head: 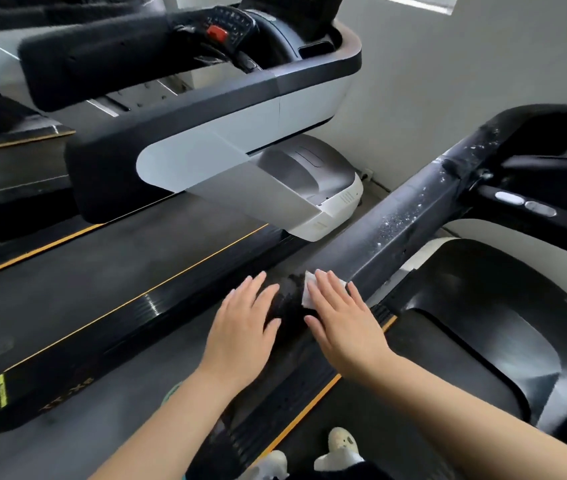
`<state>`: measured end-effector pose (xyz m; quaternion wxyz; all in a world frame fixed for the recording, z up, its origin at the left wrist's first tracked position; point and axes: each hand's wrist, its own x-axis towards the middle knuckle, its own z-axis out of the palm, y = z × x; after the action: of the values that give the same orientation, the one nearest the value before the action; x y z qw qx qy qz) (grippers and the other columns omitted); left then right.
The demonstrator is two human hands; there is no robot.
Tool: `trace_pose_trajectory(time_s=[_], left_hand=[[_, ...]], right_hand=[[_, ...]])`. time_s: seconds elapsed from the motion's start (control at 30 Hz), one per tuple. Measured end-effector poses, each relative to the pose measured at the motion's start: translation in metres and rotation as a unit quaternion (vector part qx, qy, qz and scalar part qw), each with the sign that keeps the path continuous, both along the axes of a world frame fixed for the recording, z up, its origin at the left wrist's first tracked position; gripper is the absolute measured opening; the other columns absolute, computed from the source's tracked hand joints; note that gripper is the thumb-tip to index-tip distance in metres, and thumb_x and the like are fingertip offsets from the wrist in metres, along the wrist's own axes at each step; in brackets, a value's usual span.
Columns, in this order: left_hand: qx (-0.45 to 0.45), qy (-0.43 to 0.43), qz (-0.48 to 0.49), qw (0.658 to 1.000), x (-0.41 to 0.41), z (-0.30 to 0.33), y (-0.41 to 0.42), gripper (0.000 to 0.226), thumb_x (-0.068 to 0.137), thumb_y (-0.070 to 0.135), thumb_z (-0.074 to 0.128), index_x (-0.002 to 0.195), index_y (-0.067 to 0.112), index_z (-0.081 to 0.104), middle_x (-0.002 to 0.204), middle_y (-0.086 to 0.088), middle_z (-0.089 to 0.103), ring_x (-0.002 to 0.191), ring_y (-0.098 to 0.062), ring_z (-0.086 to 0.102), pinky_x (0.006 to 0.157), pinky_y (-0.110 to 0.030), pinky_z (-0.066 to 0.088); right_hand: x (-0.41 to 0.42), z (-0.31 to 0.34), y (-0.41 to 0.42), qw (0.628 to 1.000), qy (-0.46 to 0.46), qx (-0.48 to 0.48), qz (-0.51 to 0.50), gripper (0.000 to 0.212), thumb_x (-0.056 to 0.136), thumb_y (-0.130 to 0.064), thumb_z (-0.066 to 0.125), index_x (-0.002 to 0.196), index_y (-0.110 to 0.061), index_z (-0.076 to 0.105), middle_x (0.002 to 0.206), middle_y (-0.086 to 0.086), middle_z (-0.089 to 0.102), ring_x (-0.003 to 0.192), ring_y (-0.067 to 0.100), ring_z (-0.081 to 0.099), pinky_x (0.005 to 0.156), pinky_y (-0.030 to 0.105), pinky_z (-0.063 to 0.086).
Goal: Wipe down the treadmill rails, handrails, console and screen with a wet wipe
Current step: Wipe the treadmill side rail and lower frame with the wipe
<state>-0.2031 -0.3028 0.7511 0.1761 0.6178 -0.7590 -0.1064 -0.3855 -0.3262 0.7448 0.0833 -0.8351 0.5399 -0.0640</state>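
A black handrail [410,216] of the treadmill I stand on runs from the lower middle up to the console [548,157] at the right; its upper part carries white specks. My right hand [341,317] lies flat with straight fingers on the near end of this handrail, pressing a white wet wipe [309,292] that shows under the fingertips. My left hand [244,327] rests flat on the same rail just left of it, fingers straight, holding nothing.
A second treadmill stands to the left with its own black and white handrail [213,147], console [230,26] and belt [109,271]. The black motor cover [483,327] of my treadmill is at the right. My shoes [341,445] stand on the belt below. A grey wall [448,64] is behind.
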Motion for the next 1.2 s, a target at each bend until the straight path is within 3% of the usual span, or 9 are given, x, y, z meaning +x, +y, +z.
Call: trace_pose_trajectory(time_s=[0.13, 0.33, 0.43, 0.53, 0.7, 0.8, 1.03, 1.1, 1.2], left_hand=[[0.116, 0.026, 0.081, 0.990, 0.021, -0.006, 0.016, 0.079, 0.086, 0.049, 0.059, 0.148, 0.024, 0.019, 0.155, 0.007, 0.019, 0.142, -0.011, 0.018, 0.115, -0.030, 0.021], [0.161, 0.009, 0.113, 0.980, 0.024, -0.002, 0.026, 0.093, 0.074, 0.054, 0.069, 0.147, 0.025, 0.019, 0.145, 0.011, 0.039, 0.131, -0.010, 0.037, 0.106, -0.026, 0.029], [0.179, -0.008, 0.104, 0.978, 0.022, 0.001, 0.026, 0.092, 0.076, 0.056, 0.066, 0.147, 0.026, 0.016, 0.148, 0.009, 0.035, 0.133, -0.012, 0.035, 0.108, -0.028, 0.027], [0.195, -0.007, 0.105, 0.975, 0.021, 0.003, 0.026, 0.091, 0.077, 0.054, 0.066, 0.148, 0.026, 0.015, 0.149, 0.008, 0.033, 0.135, -0.013, 0.034, 0.110, -0.029, 0.026], [0.183, 0.011, 0.116, 0.976, 0.020, 0.005, 0.027, 0.090, 0.076, 0.051, 0.069, 0.146, 0.025, 0.019, 0.145, 0.009, 0.039, 0.129, -0.012, 0.039, 0.105, -0.028, 0.030], [0.174, 0.024, 0.120, 0.977, 0.020, 0.005, 0.027, 0.088, 0.075, 0.049, 0.071, 0.144, 0.025, 0.022, 0.142, 0.009, 0.042, 0.127, -0.011, 0.041, 0.103, -0.027, 0.032], [0.200, 0.022, 0.110, 0.973, 0.020, 0.005, 0.027, 0.083, 0.079, 0.050, 0.066, 0.145, 0.027, 0.021, 0.148, 0.010, 0.033, 0.134, -0.013, 0.034, 0.108, -0.030, 0.029], [0.202, 0.025, 0.112, 0.973, 0.020, 0.005, 0.027, 0.083, 0.079, 0.049, 0.067, 0.144, 0.027, 0.022, 0.147, 0.010, 0.034, 0.133, -0.013, 0.034, 0.108, -0.031, 0.029], [0.194, 0.030, 0.113, 0.974, 0.021, 0.006, 0.026, 0.079, 0.078, 0.048, 0.069, 0.141, 0.027, 0.027, 0.142, 0.010, 0.041, 0.128, -0.012, 0.038, 0.104, -0.029, 0.032]], right_hand=[[0.014, -0.006, -0.007, 0.999, 0.053, -0.008, 0.005, 0.063, 0.100, -0.047, 0.013, 0.138, -0.008, 0.045, 0.142, 0.009, 0.047, 0.133, 0.031, 0.042, 0.112, 0.039, 0.023], [0.038, -0.008, -0.005, 0.971, 0.116, -0.022, 0.209, 0.055, 0.092, -0.047, 0.029, 0.131, -0.019, 0.056, 0.135, 0.000, 0.055, 0.127, 0.020, 0.050, 0.106, 0.052, 0.034], [0.012, 0.000, -0.036, 0.984, 0.107, -0.079, 0.115, 0.053, 0.093, -0.045, 0.029, 0.131, -0.019, 0.055, 0.134, -0.002, 0.056, 0.125, 0.017, 0.051, 0.109, 0.050, 0.019], [-0.010, 0.009, -0.068, 0.994, 0.096, -0.035, -0.038, 0.049, 0.102, -0.040, 0.018, 0.146, -0.022, 0.030, 0.152, -0.006, 0.029, 0.142, 0.013, 0.020, 0.113, 0.048, -0.004], [0.042, -0.010, -0.024, 0.988, 0.059, -0.081, 0.117, 0.052, 0.091, -0.043, 0.029, 0.121, -0.014, 0.061, 0.126, 0.003, 0.060, 0.121, 0.024, 0.053, 0.103, 0.047, 0.024], [0.042, -0.013, -0.008, 0.972, 0.087, -0.055, 0.209, 0.054, 0.090, -0.046, 0.031, 0.128, -0.019, 0.059, 0.131, -0.002, 0.059, 0.123, 0.017, 0.053, 0.104, 0.050, 0.030], [-0.041, 0.004, -0.081, 0.991, 0.076, -0.007, -0.113, 0.055, 0.101, -0.044, 0.008, 0.152, -0.023, 0.011, 0.159, -0.006, 0.007, 0.146, 0.013, 0.002, 0.114, 0.046, -0.009], [-0.021, -0.002, -0.066, 0.992, 0.040, -0.059, -0.099, 0.058, 0.099, -0.043, 0.010, 0.147, -0.014, 0.025, 0.154, 0.003, 0.023, 0.143, 0.021, 0.017, 0.113, 0.047, 0.006], [0.018, -0.022, -0.013, 0.986, 0.035, -0.119, 0.107, 0.058, 0.091, -0.044, 0.030, 0.133, -0.010, 0.050, 0.140, 0.006, 0.050, 0.130, 0.025, 0.044, 0.104, 0.046, 0.021]])
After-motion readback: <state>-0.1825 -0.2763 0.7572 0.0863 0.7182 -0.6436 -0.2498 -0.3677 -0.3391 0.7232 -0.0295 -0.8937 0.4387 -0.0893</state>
